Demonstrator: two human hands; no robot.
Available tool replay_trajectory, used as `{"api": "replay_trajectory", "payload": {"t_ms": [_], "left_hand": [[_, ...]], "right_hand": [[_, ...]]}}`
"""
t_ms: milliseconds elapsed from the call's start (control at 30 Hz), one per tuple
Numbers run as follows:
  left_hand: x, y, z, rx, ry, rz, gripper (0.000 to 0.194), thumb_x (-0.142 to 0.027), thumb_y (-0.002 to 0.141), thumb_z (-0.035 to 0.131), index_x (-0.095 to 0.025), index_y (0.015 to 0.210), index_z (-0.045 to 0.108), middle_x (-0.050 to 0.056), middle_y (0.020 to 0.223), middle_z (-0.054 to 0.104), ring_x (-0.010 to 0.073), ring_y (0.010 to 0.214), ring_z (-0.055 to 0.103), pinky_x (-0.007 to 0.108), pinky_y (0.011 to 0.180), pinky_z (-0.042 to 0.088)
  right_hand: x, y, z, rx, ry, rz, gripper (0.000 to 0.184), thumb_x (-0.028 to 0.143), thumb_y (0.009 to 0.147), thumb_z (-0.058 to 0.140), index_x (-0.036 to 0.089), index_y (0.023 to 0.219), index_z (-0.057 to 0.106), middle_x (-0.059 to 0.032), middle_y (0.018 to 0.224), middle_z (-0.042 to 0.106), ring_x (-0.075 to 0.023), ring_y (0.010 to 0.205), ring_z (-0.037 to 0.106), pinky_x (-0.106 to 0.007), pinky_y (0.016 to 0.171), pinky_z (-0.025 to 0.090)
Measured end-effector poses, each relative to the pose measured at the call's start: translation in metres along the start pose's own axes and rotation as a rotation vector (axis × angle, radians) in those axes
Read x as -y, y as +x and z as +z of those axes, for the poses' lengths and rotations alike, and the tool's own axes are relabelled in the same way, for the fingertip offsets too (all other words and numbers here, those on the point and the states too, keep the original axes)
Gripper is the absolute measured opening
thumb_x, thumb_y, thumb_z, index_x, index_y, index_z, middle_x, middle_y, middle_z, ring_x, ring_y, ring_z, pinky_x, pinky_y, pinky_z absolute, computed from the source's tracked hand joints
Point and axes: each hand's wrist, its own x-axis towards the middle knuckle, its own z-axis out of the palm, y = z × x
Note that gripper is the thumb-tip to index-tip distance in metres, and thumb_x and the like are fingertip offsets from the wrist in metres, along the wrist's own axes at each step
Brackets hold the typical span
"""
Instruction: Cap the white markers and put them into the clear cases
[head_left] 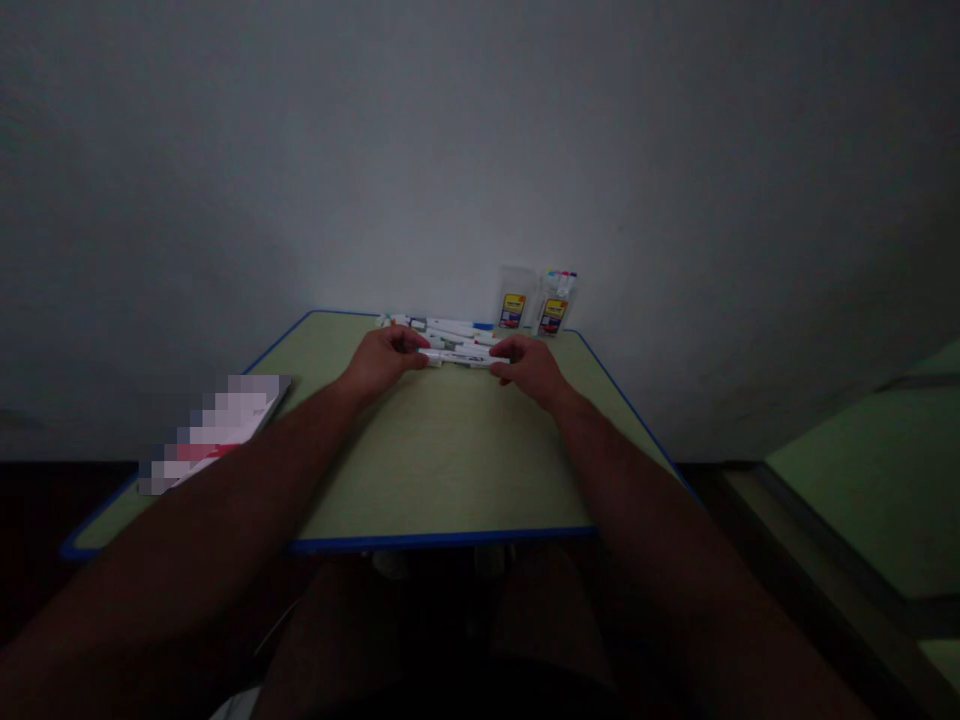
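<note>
A white marker pen (461,357) lies level across the gap between my hands, near the far side of the table. My left hand (386,358) pinches its left end between thumb and fingers. On its right end, my right hand (526,366) is closed in the same way. Just behind and partly under it lie several more white markers (450,328) with coloured ends, loosely side by side. My fingers hide some of their ends.
Against the wall stand a clear marker case (514,300) and a second case (556,305) with several markers in it. A pixelated booklet or box (232,425) rests at the left. The pale green table (442,470) has a blue edge.
</note>
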Motion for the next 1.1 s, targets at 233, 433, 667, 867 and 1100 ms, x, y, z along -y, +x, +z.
{"api": "replay_trajectory", "payload": {"t_ms": [233,433,667,867,1100], "left_hand": [[-0.008,-0.007,0.003,0.033,0.082,0.046,0.023,-0.017,0.057,0.081,-0.016,0.078,0.074,-0.004,0.061,0.059,0.0113,0.057,0.05,0.027,0.058,0.04],[-0.015,-0.011,0.01,0.056,0.077,0.055,0.02,-0.014,0.058,0.078,-0.016,0.077,0.074,-0.004,0.06,0.059,0.0111,0.057,0.05,0.026,0.056,0.038],[-0.019,-0.014,0.016,0.077,0.029,0.102,0.018,-0.014,0.061,0.077,-0.016,0.078,0.074,-0.003,0.061,0.061,0.0108,0.056,0.051,0.025,0.055,0.04],[-0.014,-0.012,0.018,0.105,0.01,0.133,0.026,-0.019,0.063,0.078,-0.016,0.089,0.075,-0.001,0.066,0.063,0.0118,0.059,0.055,0.026,0.058,0.044],[-0.009,-0.01,0.017,0.102,-0.004,0.169,0.052,-0.023,0.066,0.075,-0.013,0.117,0.071,0.008,0.096,0.073,0.0155,0.073,0.064,0.034,0.076,0.053]], "right_hand": [[0.002,-0.003,0.002,0.05,-0.045,0.015,0.019,0.013,0.066,0.076,0.015,0.085,0.072,-0.0006,0.074,0.07,-0.008,0.051,0.058,-0.021,0.05,0.049],[0.004,-0.003,0.006,0.118,-0.17,-0.027,0.019,0.015,0.064,0.08,0.017,0.083,0.076,-0.001,0.076,0.073,-0.0121,0.067,0.066,-0.025,0.067,0.052],[0.006,-0.006,0.011,0.199,-0.23,-0.032,0.024,0.021,0.07,0.079,0.018,0.094,0.078,-0.0023,0.079,0.075,-0.0145,0.072,0.069,-0.026,0.068,0.051],[0.011,-0.009,0.013,0.227,-0.171,-0.011,0.026,0.017,0.072,0.075,0.019,0.098,0.078,-0.0024,0.083,0.076,-0.0148,0.075,0.07,-0.028,0.073,0.052],[0.014,-0.01,0.011,0.185,-0.017,0.012,0.028,0.015,0.072,0.072,0.017,0.099,0.076,-0.0001,0.074,0.073,-0.0115,0.063,0.066,-0.024,0.064,0.053]]}}
